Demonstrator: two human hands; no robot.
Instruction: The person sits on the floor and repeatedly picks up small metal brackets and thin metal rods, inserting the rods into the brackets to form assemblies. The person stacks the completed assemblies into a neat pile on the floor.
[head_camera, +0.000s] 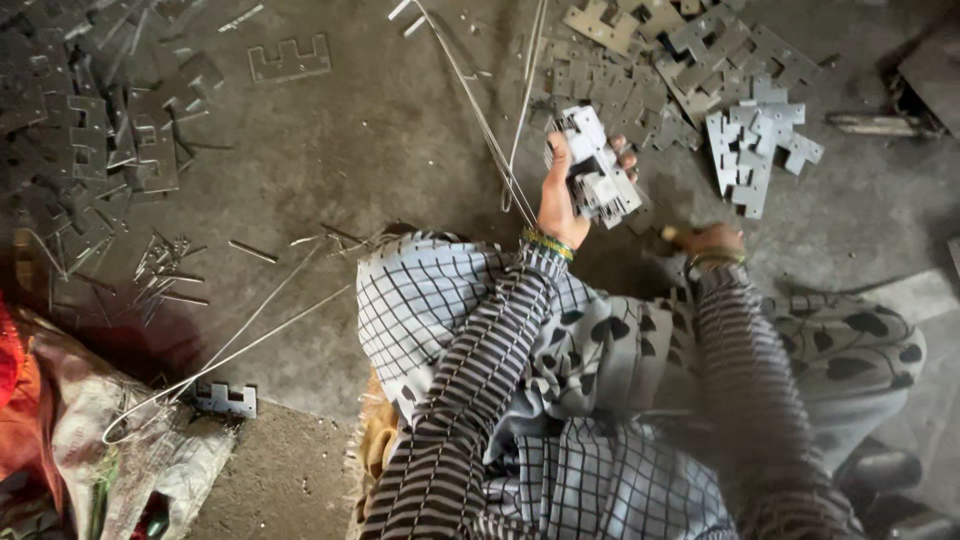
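Gripping a small stack of notched metal plates (597, 172), the left hand (562, 195) sits just above the middle of the view, its fingers curled around the stack so that the tips show on the far edge and the thumb runs along the near side. The stack is lifted clear of the grey floor (390, 130) and tilted, its long axis pointing toward eleven o'clock. At four o'clock from it, the right hand (708, 240) rests low near the floor, knuckles up; its fingers are folded under and I cannot tell whether they pinch anything. Both wrists wear bangles above striped sleeves. At two o'clock from the held stack lies a loose heap of the same plates (690, 60), with a brighter fanned bundle (755, 150) at its right edge. Another darker heap (90, 130) fills the ten o'clock corner. Thin wire rods (480, 110) run from twelve o'clock down past the left hand, short pins (160, 265) lie at nine o'clock, and a single plate (226, 399) sits at seven o'clock beside crumpled cloth (80, 440).
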